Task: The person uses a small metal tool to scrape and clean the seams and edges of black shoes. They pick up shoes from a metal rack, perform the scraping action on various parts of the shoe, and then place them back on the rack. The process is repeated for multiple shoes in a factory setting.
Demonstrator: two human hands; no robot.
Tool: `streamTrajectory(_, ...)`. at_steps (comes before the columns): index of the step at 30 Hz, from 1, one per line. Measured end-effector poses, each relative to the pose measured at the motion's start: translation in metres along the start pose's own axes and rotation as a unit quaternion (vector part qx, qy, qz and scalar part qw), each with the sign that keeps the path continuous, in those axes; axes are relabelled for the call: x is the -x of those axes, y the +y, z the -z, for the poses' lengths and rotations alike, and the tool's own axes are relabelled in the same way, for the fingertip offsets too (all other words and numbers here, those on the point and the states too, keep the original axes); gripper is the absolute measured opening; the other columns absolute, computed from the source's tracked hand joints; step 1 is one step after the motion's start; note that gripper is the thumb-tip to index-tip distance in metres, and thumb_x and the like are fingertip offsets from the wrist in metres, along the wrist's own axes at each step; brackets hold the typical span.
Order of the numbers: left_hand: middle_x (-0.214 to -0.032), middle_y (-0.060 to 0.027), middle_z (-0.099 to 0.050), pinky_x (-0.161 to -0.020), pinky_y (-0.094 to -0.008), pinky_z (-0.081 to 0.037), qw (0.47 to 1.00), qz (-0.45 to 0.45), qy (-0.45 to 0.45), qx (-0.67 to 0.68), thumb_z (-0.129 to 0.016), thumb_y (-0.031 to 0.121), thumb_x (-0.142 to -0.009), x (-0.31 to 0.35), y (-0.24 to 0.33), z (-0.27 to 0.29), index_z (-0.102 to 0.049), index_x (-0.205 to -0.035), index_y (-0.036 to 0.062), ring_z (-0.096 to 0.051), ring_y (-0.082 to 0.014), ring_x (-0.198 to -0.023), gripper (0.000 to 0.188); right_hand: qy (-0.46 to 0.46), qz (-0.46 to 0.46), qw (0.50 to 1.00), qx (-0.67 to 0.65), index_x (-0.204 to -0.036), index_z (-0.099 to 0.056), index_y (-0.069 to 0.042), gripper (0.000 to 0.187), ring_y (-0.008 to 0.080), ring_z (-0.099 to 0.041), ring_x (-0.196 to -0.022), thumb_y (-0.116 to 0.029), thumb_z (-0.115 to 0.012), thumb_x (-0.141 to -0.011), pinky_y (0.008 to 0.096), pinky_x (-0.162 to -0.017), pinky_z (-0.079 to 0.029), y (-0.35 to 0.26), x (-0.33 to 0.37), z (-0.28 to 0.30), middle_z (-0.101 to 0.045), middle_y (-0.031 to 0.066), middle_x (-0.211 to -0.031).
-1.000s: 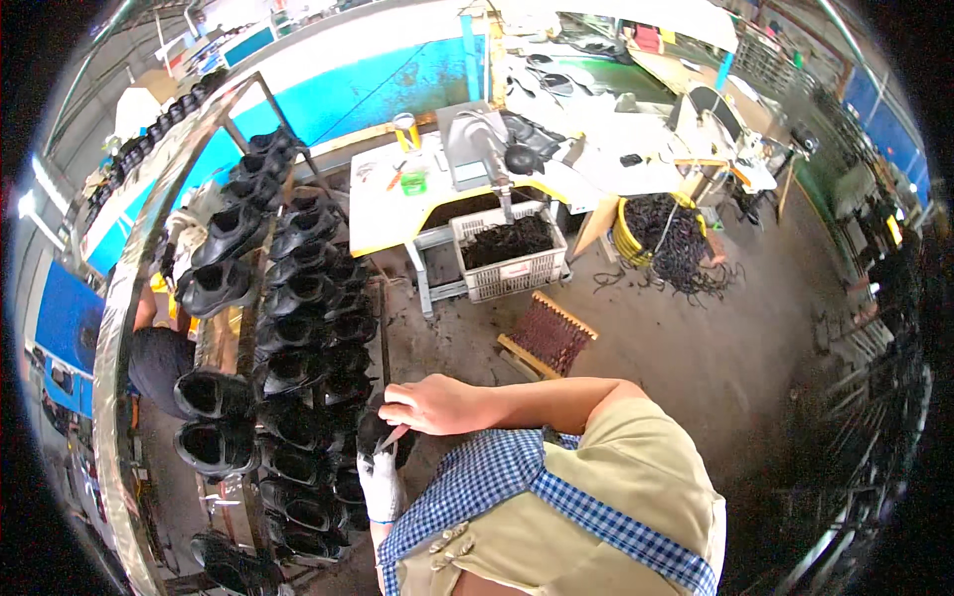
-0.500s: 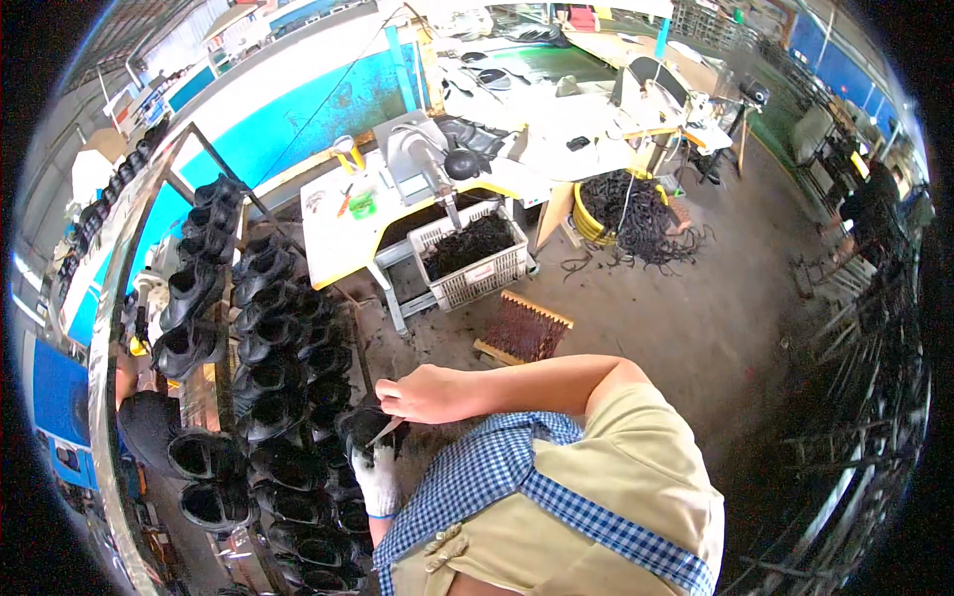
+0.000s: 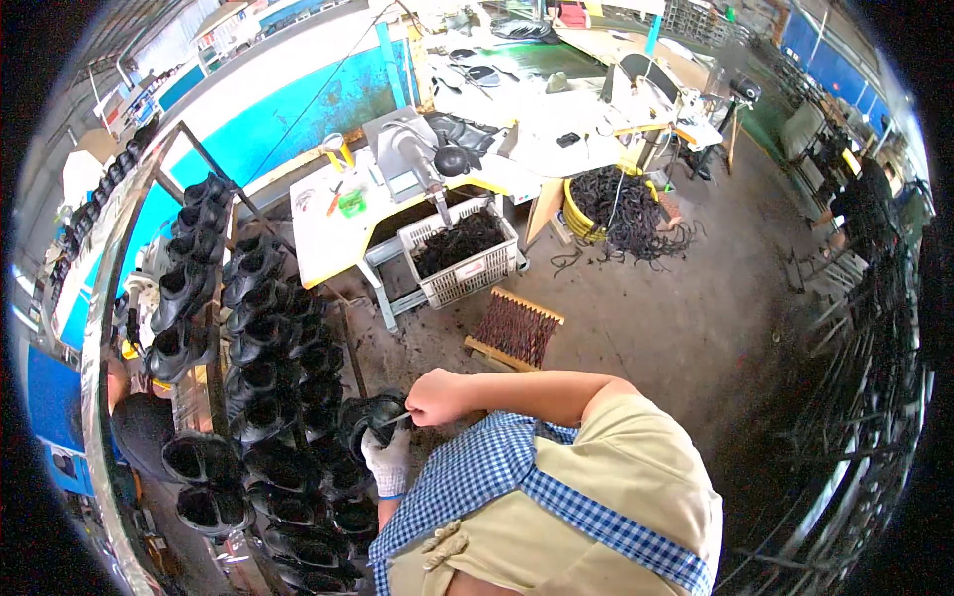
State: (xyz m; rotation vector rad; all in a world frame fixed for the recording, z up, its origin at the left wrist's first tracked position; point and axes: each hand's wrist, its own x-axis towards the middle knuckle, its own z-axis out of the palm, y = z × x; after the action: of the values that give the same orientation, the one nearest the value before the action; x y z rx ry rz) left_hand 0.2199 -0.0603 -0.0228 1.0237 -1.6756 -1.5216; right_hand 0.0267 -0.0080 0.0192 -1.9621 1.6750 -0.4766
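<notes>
A: Status on the boot [image 3: 370, 415]?

B: Black rubber boot, held at the right edge of the boot rack [image 3: 248, 377], low in the stack. Left hand [image 3: 388, 459] wears a white glove, fingers wrapped around the boot from below and clamped on it. Right hand [image 3: 434, 397] is bare, fingers pinched together on a thin tool [image 3: 395, 420], tip at the boot's top edge.

A: Which step?

B: Looks like trimming or cleaning the rim. Can't tell whether the tool is a blade or a pick, too small.

A: Next move?

B: My guess: run the tool along the rim while the gloved hand turns the boot. Needs a steady grip, tool tip sits close to the glove.

A: Anything else near the rack?

B: Right of the rack, a worktop [image 3: 328, 223] with a white crate [image 3: 459, 256] of dark scrap under it. Past that, a yellow tub [image 3: 586, 214] heaped with black strips. A small wooden pallet [image 3: 515, 328] lies on the floor between the crate and the right hand. A second person crouches behind the rack, left side.
</notes>
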Motion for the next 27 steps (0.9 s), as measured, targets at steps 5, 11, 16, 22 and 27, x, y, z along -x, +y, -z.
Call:
streamTrajectory(5,-0.089,0.0,-0.067,-0.072,-0.0261,-0.05,0.995,0.067,-0.014,0.068,-0.069,0.001,-0.082,-0.007,0.004,0.001,-0.066,-0.1,0.0014,-0.06,-0.0103,-0.077,0.018,-0.009,0.036,0.987,-0.153,-0.075,-0.06,-0.002,0.026,0.0365,-0.056,-0.062,-0.027,-0.056,-0.082,0.0441,-0.06,-0.044,0.009,-0.003,-0.005,-0.055,0.0204,-0.067)
streamTrajectory(11,-0.096,-0.0043,-0.072,-0.086,-0.0302,-0.051,1.0,-0.002,-0.024,-0.014,-0.067,0.003,-0.083,-0.02,0.002,-0.001,-0.071,-0.1,0.0016,-0.066,-0.0143,-0.09,0.018,0.045,0.013,0.955,-0.294,-0.074,-0.059,-0.001,0.028,0.0147,-0.051,-0.056,-0.024,-0.059,-0.088,0.0368,-0.056,-0.042,0.011,0.001,-0.031,-0.053,0.0124,-0.061)
streamTrajectory(16,-0.092,-0.0084,-0.073,-0.081,-0.0291,-0.051,0.992,-0.01,0.059,-0.107,-0.074,0.013,-0.076,-0.048,-0.045,-0.004,-0.072,-0.098,0.0029,-0.067,-0.0169,-0.082,0.024,-0.05,0.034,0.805,-0.59,-0.078,-0.061,-0.004,0.021,0.0065,-0.05,-0.06,-0.017,-0.058,-0.094,0.0248,-0.052,-0.039,-0.048,0.04,0.039,-0.058,-0.0018,-0.07)
streamTrajectory(22,-0.1,-0.0046,-0.07,-0.087,-0.0328,-0.051,0.924,0.138,0.069,0.35,-0.065,0.008,-0.082,-0.033,0.033,0.047,-0.068,-0.106,0.0039,-0.066,-0.0184,-0.09,0.025,0.209,-0.082,0.813,-0.538,-0.084,-0.063,-0.004,0.017,0.0042,-0.045,-0.054,-0.02,-0.065,-0.092,0.0232,-0.046,-0.033,0.012,0.031,0.067,-0.054,-0.0041,-0.065)
streamTrajectory(27,-0.114,-0.0086,-0.065,-0.093,-0.0345,-0.049,0.945,-0.046,-0.019,0.325,-0.061,0.01,-0.085,-0.011,0.042,0.047,-0.059,-0.122,-0.0004,-0.062,-0.0197,-0.104,0.038,0.262,-0.114,0.929,-0.235,-0.111,-0.065,0.0,0.027,0.0067,-0.053,-0.054,-0.018,-0.067,-0.091,0.0248,-0.051,-0.042,0.007,0.004,0.027,-0.059,-0.0001,-0.066)
